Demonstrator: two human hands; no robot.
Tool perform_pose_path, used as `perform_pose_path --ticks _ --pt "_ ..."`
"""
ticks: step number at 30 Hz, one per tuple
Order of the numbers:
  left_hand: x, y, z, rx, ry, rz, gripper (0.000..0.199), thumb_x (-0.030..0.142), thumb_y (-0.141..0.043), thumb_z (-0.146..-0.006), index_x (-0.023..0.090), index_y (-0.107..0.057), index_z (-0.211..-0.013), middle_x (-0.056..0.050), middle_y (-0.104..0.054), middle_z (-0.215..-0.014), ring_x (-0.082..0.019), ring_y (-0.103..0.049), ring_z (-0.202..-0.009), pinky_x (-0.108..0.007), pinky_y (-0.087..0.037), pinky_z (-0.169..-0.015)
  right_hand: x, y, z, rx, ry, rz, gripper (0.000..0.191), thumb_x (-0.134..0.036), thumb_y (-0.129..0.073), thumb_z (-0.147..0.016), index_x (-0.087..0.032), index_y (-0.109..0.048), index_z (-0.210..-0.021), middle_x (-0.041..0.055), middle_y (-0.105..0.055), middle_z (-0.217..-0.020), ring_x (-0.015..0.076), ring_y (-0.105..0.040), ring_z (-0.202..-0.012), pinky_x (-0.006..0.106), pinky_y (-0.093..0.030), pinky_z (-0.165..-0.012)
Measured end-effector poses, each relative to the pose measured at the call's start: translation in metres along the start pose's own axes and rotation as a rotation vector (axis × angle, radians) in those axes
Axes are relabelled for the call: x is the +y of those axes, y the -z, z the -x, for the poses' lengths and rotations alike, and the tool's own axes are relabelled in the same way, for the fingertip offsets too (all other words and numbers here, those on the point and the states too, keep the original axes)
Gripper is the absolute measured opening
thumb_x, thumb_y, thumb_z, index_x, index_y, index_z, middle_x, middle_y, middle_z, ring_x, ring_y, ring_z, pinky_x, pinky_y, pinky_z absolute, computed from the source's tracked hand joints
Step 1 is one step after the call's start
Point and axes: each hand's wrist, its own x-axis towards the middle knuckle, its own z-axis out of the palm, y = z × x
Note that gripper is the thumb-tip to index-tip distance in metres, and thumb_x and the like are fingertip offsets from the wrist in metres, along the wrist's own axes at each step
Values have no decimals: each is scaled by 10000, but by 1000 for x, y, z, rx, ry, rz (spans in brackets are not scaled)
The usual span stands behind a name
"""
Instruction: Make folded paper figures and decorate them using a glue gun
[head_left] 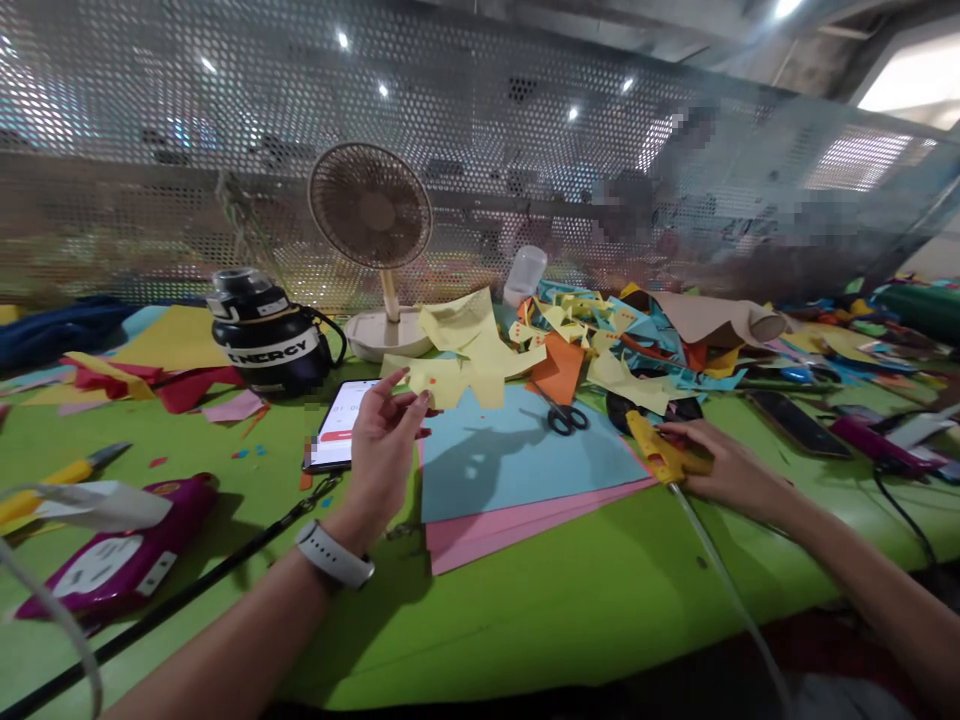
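Right hand (724, 462) grips glue gun (654, 446), probably for trigger control.
Left hand (384, 435), at blue paper's (525, 465) nine o'clock, half-curled; I cannot tell if pinching.

Around our left wrist (351, 524) we wore a broad, pale grey strap (334, 556) with a line of small dark holes, our forearms (247, 620) were bare, and the nails (425, 398) of our left hand (384, 455) looked reddish.

head camera | on wearer's head | forward and down | near green table (540, 575) | mesh panel (480, 170) beyond
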Motion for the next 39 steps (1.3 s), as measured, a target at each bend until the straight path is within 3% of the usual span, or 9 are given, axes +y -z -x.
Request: perform_pose_path --ticks 8,12,15,20,23,29,34,36,39 --pt "-1 -1 -1 14 2 28 498 297 -773 -667 219 -557 -1109 41 -630 -805 -101 -624 -690 -180 -459 -547 3 10 0 -74 132 154 419 -379 -547 -697 -198 -680 -1051 154 -662 -1109 353 -621 -1029 533 -487 -889" --pt "-2 -2 0 0 19 39 485 293 -760 -679 217 -550 -1109 35 -640 -810 -107 -624 -705 -189 -461 -559 -32 9 -20 34 157 169 454 -435 -470 -816 -207 -643 -1169 140 -640 -1188 346 -577 -1112 543 -438 -949" --pt "-3 -2 -1 -7 22 52 478 289 -751 -690 217 -545 -1115 33 -642 -802 -109 -621 -703 -193 -459 -558 -79 -15 -45 -94 254 105 551 -461 -354 -908 -173 -505 -1352 146 -518 -1370 312 -481 -1248 501 -395 -1017" --pt "-3 1 -3 3 39 45 455 278 -733 -712 216 -536 -1119 27 -641 -807 -110 -620 -701 -201 -457 -565 -140 -70 -87 -265 369 152 678 -622 -320 -903 -202 -413 -1426 129 -284 -1537 347 -235 -1405 530 -262 -1096" --pt "-5 2 -3 -7 45 43 427 259 -723 -727 214 -539 -1109 30 -629 -800 -108 -616 -700 -203 -457 -568 -154 -89 -103 -266 352 196 751 -700 -273 -878 -195 -447 -1405 158 -352 -1499 372 -254 -1390 539 -264 -1082" --pt "-9 2 -4 -31 41 32 414 265 -715 -751 216 -540 -1123 30 -616 -814 -107 -613 -720 -203 -464 -573 -162 -104 -111 -270 335 231 798 -713 -266 -872 -150 -446 -1408 205 -498 -1379 367 -276 -1378 530 -239 -1085" --pt "-8 2 -3 -23 49 27 419 262 -717 -741 213 -537 -1116 31 -619 -806 -107 -617 -713 -209 -464 -575 -157 -105 -118 -258 301 -91 717 -716 -406 -825 -217 -558 -1316 125 -484 -1418 346 -250 -1394 545 -193 -1111" --pt "-8 2 -4 -17 56 23 421 267 -716 -733 212 -534 -1108 33 -620 -789 -113 -623 -698 -217 -464 -571 -150 -100 -122 -276 246 -388 595 -648 -425 -847 -255 -602 -1257 71 -490 -1421 307 -313 -1374 522 -218 -1117" --pt "-7 3 -5 -7 60 18 430 283 -717 -721 214 -530 -1101 32 -626 -777 -129 -641 -700 -230 -472 -578 -138 -87 -125 -271 13 -894 477 -482 -365 -885 -261 -608 -1231 30 -526 -1393 244 -394 -1341 492 -284 -1106"
